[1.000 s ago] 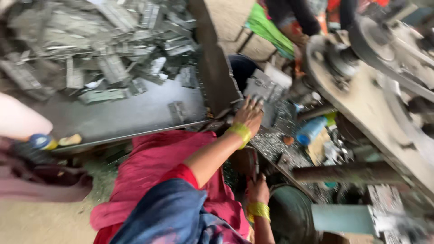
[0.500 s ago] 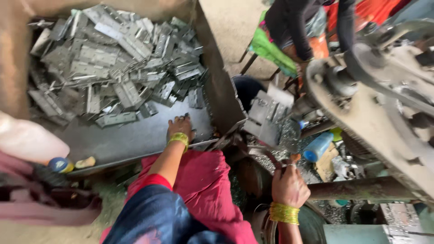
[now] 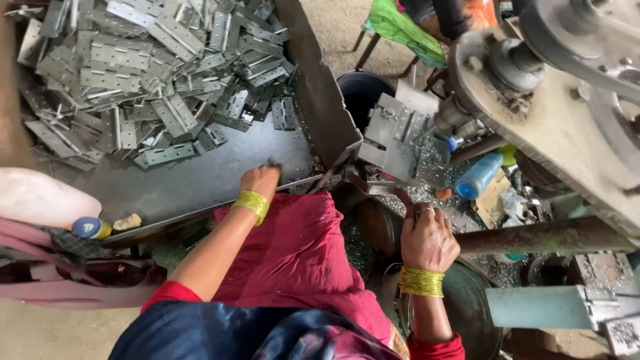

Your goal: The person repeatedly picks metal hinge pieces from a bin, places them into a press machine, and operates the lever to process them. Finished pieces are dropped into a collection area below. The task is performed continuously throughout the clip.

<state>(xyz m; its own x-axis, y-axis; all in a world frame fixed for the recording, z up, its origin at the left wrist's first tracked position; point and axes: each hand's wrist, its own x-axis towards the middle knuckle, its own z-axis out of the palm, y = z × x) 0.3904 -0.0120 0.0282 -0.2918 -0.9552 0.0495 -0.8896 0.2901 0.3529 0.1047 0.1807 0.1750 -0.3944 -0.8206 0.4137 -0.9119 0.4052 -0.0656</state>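
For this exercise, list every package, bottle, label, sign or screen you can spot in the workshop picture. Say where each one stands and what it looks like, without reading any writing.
Blue plastic bottle with a yellow-green cap: lying tilted under the machine's arm, right of the metal stack.
Small blue-and-yellow round container: on the tray's front edge, far left.
Pale pink plastic bag: rounded, at the left edge.
Brown cardboard scrap: beside the blue bottle.
No signs or screens show.

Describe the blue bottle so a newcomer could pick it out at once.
Start at the big grey press machine on the right. Below its metal die block, among the scattered metal chips, a blue plastic bottle lies on its side, ahead of the right hand. It is the only bright blue, rounded thing amid dull grey metal; the pile of hinge plates lies far to the left.
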